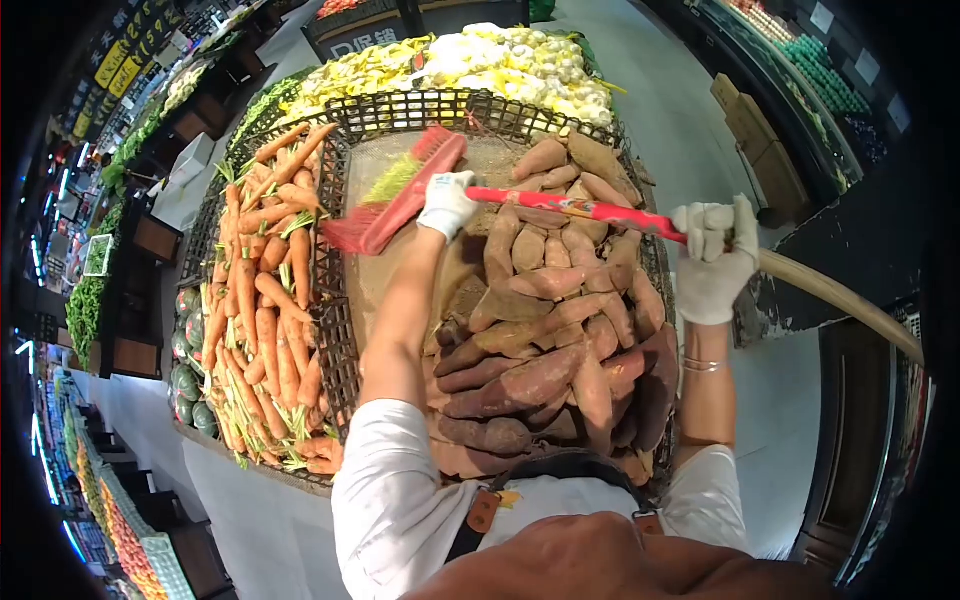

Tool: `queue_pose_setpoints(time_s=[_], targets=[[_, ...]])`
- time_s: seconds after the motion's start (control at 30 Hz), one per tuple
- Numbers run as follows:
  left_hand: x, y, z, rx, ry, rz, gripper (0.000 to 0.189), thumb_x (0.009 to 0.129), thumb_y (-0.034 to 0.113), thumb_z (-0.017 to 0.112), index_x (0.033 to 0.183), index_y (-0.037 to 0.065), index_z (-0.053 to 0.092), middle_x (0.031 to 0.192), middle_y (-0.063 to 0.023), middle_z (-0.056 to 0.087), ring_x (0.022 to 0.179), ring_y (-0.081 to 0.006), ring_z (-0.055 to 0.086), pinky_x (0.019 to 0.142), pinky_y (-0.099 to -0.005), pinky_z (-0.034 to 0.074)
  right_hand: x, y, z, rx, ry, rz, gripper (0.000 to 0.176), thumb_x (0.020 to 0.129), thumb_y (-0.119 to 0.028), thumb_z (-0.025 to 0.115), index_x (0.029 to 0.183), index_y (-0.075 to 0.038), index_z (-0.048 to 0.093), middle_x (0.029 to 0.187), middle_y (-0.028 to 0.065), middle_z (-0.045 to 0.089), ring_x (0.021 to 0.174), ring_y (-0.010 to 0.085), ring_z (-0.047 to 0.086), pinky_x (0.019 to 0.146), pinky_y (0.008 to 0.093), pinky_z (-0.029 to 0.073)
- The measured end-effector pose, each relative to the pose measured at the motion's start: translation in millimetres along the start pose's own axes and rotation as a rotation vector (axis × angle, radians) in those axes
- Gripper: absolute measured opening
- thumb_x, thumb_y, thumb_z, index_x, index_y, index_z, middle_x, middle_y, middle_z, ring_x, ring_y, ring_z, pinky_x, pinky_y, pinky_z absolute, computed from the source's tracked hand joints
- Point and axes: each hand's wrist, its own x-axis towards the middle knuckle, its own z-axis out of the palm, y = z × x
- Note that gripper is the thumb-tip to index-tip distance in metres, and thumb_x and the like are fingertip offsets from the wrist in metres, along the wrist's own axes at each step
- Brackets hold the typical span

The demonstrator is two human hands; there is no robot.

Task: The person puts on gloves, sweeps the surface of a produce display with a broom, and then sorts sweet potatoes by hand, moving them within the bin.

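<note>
The red broom [540,201] is held over the stand [376,275], its long handle [620,214] going left to right. Its brush head [403,210] is near the far edge, between carrots [268,255] and sweet potatoes [545,330]. The left hand [447,203] is nearer, just right of the brush head. The right hand [715,255] is past the right edge. Both hands' fingers curl round the handle.

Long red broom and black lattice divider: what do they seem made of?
Long red broom: head probably smooth plastic, evenly coloured; tan handle end apparently bare wood, matt and unpainted. Black lattice divider: likely matt moulded plastic, given its regular grid.
</note>
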Motion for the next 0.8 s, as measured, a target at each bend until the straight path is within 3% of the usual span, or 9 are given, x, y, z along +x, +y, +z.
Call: queue_pose_setpoints(time_s=[0.1,0.13,0.23,0.4,0.5,0.53,0.6,0.67,0.8], targets=[[-21,21,7,-0.145,-0.088,0.029,0.021,0.072,0.032,0.07,0.08,0.013,0.067,0.078,-0.0161,0.067,0.077,-0.0344,0.066,0.068,-0.0432,0.05,-4,-40,32,-0.18,0.278,-0.039,0.043,0.104,-0.025,0.037,0.063,-0.013,0.039,0.051,-0.0034,0.024,0.046,0.0119,0.024,0.051,0.0307,0.028],[-34,45,1,-0.168,-0.122,-0.047,0.023,0.071,0.032,0.069,0.085,0.014,0.069,0.081,-0.0147,0.068,0.079,-0.0332,0.067,0.071,-0.0429,0.051,-5,-52,45,-0.359,0.224,-0.119,0.045,0.104,-0.023,0.037,0.06,-0.015,0.034,0.051,-0.0043,0.022,0.045,0.0109,0.022,0.051,0.0298,0.026],[-64,81,-1,-0.221,-0.195,-0.041,0.037,0.069,0.033,0.068,0.102,0.016,0.068,0.089,-0.0142,0.07,0.086,-0.033,0.067,0.078,-0.0409,0.053,-9,-100,63,-0.096,-0.092,0.009,0.047,0.103,-0.02,0.037,0.057,-0.016,0.031,0.045,-0.0038,0.024,0.036,0.01,0.022,0.048,0.0284,0.025],[-93,104,-34,-0.168,-0.078,0.11,0.023,0.073,0.033,0.065,0.087,0.016,0.069,0.079,-0.0136,0.069,0.079,-0.0304,0.068,0.075,-0.0443,0.053,-44,-155,79,-0.129,-0.236,-0.1,0.049,0.102,-0.026,0.037,0.055,-0.019,0.031,0.041,-0.0009,0.03,0.034,0.009,0.027,0.047,0.0224,0.032],[-89,88,-69,-0.227,0.19,0.138,0.018,0.075,0.031,0.066,0.073,0.013,0.066,0.073,-0.0143,0.067,0.074,-0.0317,0.067,0.07,-0.0445,0.052,-55,-129,105,-0.006,-0.483,-0.115,0.042,0.099,-0.017,0.039,0.058,-0.017,0.031,0.044,-0.0047,0.03,0.036,0.0066,0.026,0.047,0.0228,0.031],[-74,70,-74,-0.166,0.21,0.087,0.018,0.075,0.03,0.066,0.072,0.012,0.065,0.072,-0.015,0.067,0.072,-0.0327,0.067,0.069,-0.0442,0.052,-60,-106,99,-0.198,-0.325,-0.367,0.034,0.098,-0.012,0.04,0.064,-0.015,0.034,0.049,-0.0067,0.029,0.04,0.0073,0.024,0.046,0.0254,0.028],[-54,9,-48,-0.166,0.323,0.138,0.032,0.074,0.04,0.071,0.074,0.009,0.065,0.071,-0.0157,0.064,0.074,-0.0337,0.065,0.067,-0.0468,0.05,-77,-46,127,-0.49,-0.17,-0.401,0.035,0.099,-0.014,0.039,0.064,-0.013,0.035,0.049,-0.0045,0.027,0.041,0.0107,0.024,0.046,0.0295,0.029],[-80,19,-35,-0.152,0.018,0.032,0.028,0.067,0.034,0.074,0.08,0.01,0.068,0.077,-0.0175,0.066,0.081,-0.0345,0.066,0.075,-0.0444,0.051,-78,-42,107,-0.17,-0.159,-0.144,0.044,0.101,-0.02,0.038,0.057,-0.014,0.034,0.045,-0.0038,0.026,0.038,0.0113,0.025,0.046,0.0306,0.032],[-129,80,-14,-0.3,-0.009,-0.043,0.02,0.074,0.032,0.063,0.076,0.012,0.067,0.076,-0.0158,0.067,0.077,-0.0353,0.067,0.073,-0.0456,0.052,-66,-106,111,-0.154,-0.453,0.028,0.05,0.105,-0.024,0.029,0.056,-0.016,0.037,0.042,-0.0027,0.03,0.035,0.0099,0.028,0.045,0.0262,0.033]])
